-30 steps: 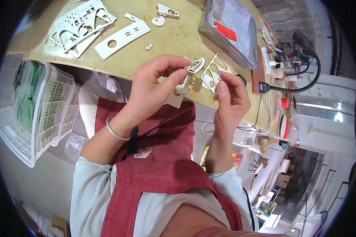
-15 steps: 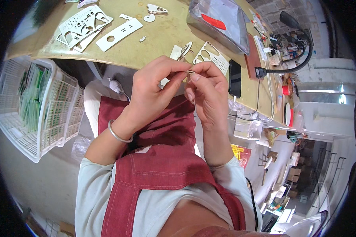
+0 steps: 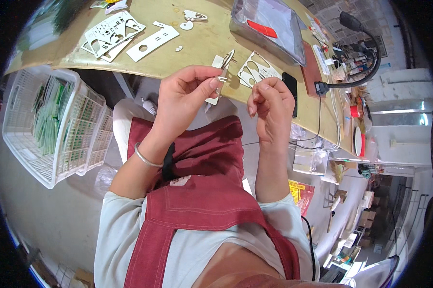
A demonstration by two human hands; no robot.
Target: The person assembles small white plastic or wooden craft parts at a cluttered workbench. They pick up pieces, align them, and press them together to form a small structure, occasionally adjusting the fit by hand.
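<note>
Pinching a small pale notched piece [image 3: 222, 79] between thumb and forefinger: left hand [image 3: 185, 105], centre of frame, near the table's [image 3: 199, 53] front edge. Right hand [image 3: 274, 105], just right of centre, apart from the left; fingers curled in toward thumb, can't tell if anything's in them. Just beyond the left fingertips, a pale part with a raised loop [image 3: 229, 58]; its lower portion is partly hidden by the hand. Cut-out sheet [image 3: 261, 70] lies flat above the right hand, black phone [image 3: 289, 82] just right of it, partly covered. Farther out: loose bit [image 3: 179, 48], long panel with a round hole [image 3: 155, 44], then overlapping cut-out sheets [image 3: 105, 31] at upper left. Bin [image 3: 264, 45] at upper right, red piece [image 3: 262, 29] inside. Black lamp [image 3: 350, 21] upper right. White slatted basket [image 3: 77, 139] at left, green-and-clear packets [image 3: 48, 117] inside.
</note>
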